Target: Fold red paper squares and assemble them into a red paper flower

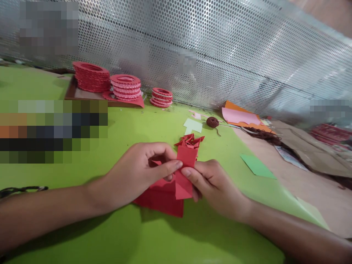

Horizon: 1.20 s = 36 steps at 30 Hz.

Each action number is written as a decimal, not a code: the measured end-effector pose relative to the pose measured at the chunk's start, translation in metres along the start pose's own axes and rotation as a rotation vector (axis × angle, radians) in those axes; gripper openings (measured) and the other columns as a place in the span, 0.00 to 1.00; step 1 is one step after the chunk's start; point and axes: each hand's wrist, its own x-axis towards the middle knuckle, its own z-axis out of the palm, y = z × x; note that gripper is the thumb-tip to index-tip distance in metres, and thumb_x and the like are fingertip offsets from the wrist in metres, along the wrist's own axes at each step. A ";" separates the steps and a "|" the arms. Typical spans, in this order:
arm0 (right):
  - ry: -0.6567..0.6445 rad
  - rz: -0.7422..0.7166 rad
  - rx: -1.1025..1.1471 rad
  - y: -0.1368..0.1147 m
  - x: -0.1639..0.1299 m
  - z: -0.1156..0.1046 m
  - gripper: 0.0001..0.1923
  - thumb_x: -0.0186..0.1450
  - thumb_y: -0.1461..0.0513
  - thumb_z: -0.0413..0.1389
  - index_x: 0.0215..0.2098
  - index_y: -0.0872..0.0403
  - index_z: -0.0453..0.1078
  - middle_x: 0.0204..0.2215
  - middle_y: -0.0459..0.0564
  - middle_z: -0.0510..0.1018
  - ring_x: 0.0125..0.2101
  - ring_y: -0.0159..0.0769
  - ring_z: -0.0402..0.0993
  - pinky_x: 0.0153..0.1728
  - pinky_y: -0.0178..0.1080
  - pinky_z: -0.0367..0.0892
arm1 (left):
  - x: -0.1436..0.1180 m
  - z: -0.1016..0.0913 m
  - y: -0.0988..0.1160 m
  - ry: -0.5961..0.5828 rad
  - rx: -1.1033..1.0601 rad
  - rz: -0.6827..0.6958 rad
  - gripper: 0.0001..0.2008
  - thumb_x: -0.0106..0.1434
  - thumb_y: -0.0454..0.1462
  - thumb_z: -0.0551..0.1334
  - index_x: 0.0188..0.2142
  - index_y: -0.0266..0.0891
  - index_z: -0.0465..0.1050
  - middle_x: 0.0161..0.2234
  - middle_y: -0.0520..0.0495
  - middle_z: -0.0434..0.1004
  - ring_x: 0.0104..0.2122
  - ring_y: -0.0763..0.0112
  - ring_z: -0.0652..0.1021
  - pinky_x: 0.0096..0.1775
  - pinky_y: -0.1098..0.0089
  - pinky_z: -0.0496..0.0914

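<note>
Both hands pinch a folded strip of red paper (184,172) over the green table (115,234). My left hand (143,170) grips its left edge with thumb and fingers. My right hand (210,181) holds its right side, fingertips meeting those of the left. Beneath my hands lies a pile of red paper sheets (162,200). Just behind the strip sits a small heap of folded red paper pieces (189,140).
Stacks of red paper rings (92,76) (125,87) (161,97) stand at the back by a perforated metal wall (220,55). A brown thread ball (212,122), pale green scraps (193,125), pink and orange sheets (240,117), a green card (257,166) and brown cardboard (310,150) lie to the right.
</note>
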 end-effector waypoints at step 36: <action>0.244 -0.215 -0.093 -0.006 0.000 -0.011 0.10 0.61 0.67 0.50 0.21 0.57 0.62 0.19 0.45 0.68 0.21 0.26 0.61 0.21 0.29 0.59 | -0.002 0.001 -0.010 -0.053 -0.223 0.014 0.05 0.57 0.35 0.60 0.26 0.40 0.70 0.21 0.59 0.71 0.23 0.82 0.70 0.26 0.83 0.63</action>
